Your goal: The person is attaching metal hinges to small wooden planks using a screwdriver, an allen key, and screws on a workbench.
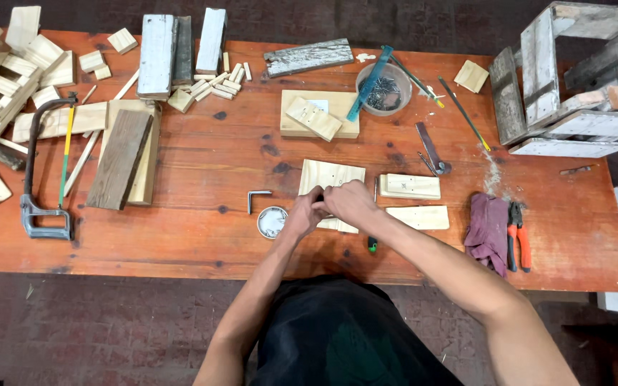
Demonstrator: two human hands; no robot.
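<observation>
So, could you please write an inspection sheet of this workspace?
Surface: red-brown wooden table, sawdust patch near right end.
Job's things: pale board under both hands; small tin beside it.
Clutter: hacksaw, wood offcuts, pliers, rag, nail bowl, hex key.
Grippers: left hand and right hand touch over the board; what they pinch is hidden.
Cables: nothing seen.
Surroundings: white crate at right, dark floor.

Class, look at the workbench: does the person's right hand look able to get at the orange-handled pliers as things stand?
Probably yes. The pliers lie in the open on the table, beside the purple cloth, with nothing on top. The right hand is busy at the pale board with the left hand, so it must let go first.
</observation>
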